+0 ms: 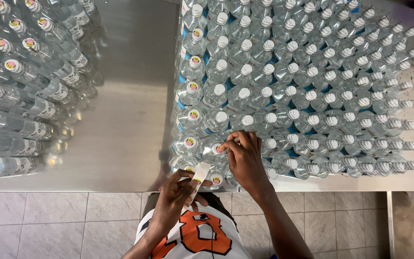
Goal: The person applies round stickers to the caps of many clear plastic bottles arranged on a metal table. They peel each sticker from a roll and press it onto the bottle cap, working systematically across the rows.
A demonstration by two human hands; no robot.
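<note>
Your right hand (245,160) was reaching over the near edge of the packed block of clear bottles (303,91), fingertips pinched together on the cap of one bottle (218,148) in the second column from the left, where a small round sticker (220,148) was going down. Your left hand (178,192) sat lower, just off the edge of the steel table (125,120), curled closed around a narrow white strip of sticker backing (200,175) that stood up between thumb and fingers. The left column of caps already carried stickers; most caps to the right were plain white. To do this step well, I'd judge you needed to centre the sticker on the cap before pressing, then rub it flat from the middle out so no edge lifted on the ridged rim. Keeping the strip close beside the working bottle looked sensible, since it kept each reach short. A second group of stickered bottles (20,81) lay well apart at the left of the table.
</note>
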